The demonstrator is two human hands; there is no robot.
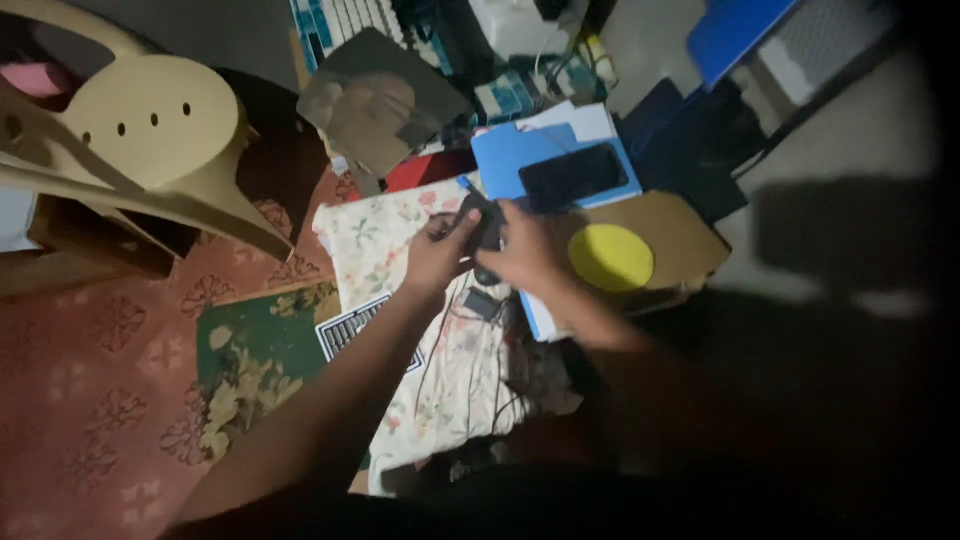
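Left hand [437, 252], right hand [527, 255] grip dark device [487, 228] over floral cloth [440, 370].

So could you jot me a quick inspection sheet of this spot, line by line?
Surface: floral cloth spread over a reddish patterned carpet.
Job's things: small dark object, blurred, held between left hand and right hand.
Clutter: blue folder with a black phone on it, yellow disc on cardboard, green floral board.
Fingers: both hands closed on the dark object.
Cables: thin dark wires across the cloth.
Surroundings: beige plastic chair, dim room.
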